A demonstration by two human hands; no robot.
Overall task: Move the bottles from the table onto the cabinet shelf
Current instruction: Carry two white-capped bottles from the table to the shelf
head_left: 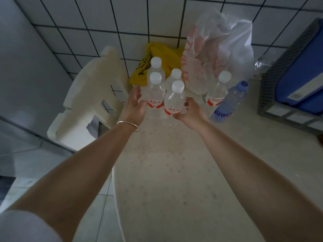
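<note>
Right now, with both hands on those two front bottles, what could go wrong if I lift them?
1. The left hand and right hand grip the two front bottles low, near their labels, so the tops could tip.
2. Two more bottles stand close behind; lifting could knock them over.
3. The blue-capped bottle leans beside the right hand and might roll if bumped.

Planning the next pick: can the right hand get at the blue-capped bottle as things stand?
Probably yes, once free. The right hand grips a red-label bottle now. The blue-capped bottle leans just beyond, its near side clear; only another white-capped bottle crowds its far side.
</note>
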